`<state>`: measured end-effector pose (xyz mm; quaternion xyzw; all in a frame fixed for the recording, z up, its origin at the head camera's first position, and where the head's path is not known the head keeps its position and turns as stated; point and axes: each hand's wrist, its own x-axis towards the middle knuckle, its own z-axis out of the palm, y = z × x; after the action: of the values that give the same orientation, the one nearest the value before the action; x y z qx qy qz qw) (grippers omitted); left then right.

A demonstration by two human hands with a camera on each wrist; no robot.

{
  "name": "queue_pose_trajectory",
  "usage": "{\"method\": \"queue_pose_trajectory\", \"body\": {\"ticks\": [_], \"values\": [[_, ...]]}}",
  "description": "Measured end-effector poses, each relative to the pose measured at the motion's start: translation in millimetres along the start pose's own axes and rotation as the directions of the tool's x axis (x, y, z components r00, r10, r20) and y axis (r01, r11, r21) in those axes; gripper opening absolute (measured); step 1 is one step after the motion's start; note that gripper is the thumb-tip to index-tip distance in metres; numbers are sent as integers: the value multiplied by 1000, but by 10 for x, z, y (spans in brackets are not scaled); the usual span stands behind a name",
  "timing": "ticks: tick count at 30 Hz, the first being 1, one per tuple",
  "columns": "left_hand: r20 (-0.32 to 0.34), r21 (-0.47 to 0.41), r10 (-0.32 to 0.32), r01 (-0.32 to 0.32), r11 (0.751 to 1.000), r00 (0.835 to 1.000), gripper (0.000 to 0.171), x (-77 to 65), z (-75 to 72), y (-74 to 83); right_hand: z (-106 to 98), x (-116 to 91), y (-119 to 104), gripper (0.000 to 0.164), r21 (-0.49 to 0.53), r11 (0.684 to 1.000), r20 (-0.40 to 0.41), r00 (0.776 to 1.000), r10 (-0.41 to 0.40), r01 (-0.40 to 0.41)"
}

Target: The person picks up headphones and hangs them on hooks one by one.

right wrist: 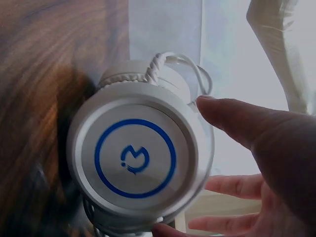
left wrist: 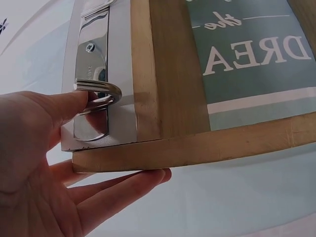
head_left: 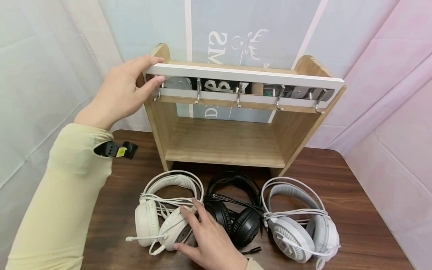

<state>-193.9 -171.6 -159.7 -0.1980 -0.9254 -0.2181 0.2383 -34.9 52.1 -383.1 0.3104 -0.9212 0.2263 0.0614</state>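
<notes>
My left hand point(head_left: 119, 88) grips the upper left corner of a wooden rack point(head_left: 222, 140). Its thumb presses the front of the white hook rail point(head_left: 216, 71) beside the leftmost metal hook point(left wrist: 101, 94); the other fingers lie along the outside of the side panel. My right hand point(head_left: 212, 240) is over the right ear cup of the white headphones point(head_left: 147, 221), fingers spread. In the right wrist view the thumb is at the edge of the ear cup point(right wrist: 136, 158), which bears a blue ring; whether it touches is unclear. The headphones' cable is looped across the band.
Black headphones point(head_left: 248, 227) lie in the middle, partly behind my right hand. White headphones with grey padding point(head_left: 291, 240) lie at the right. All are on the dark wooden table point(head_left: 357, 210) before the rack. A printed curtain point(head_left: 280, 22) hangs behind, with pale fabric on both sides.
</notes>
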Motion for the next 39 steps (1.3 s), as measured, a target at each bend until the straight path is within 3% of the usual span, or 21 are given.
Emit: {"method": "queue_pose_trajectory", "body": {"ticks": [13, 27, 34, 39], "values": [[-11, 2, -26, 26, 1000, 1000, 44, -15, -1, 24, 174, 62, -80, 87, 11, 997, 86, 993, 81, -82], [-11, -12, -46, 46, 999, 999, 46, -32, 3, 26, 357, 73, -70, 94, 67, 989, -3, 992, 130, -129], [-8, -4, -44, 44, 999, 999, 46, -24, 5, 28, 435, 81, -83, 98, 96, 987, -88, 987, 138, -130], [-6, -13, -44, 44, 999, 999, 46, -22, 14, 25, 446, 81, -89, 98, 106, 983, -64, 986, 155, -148]]}}
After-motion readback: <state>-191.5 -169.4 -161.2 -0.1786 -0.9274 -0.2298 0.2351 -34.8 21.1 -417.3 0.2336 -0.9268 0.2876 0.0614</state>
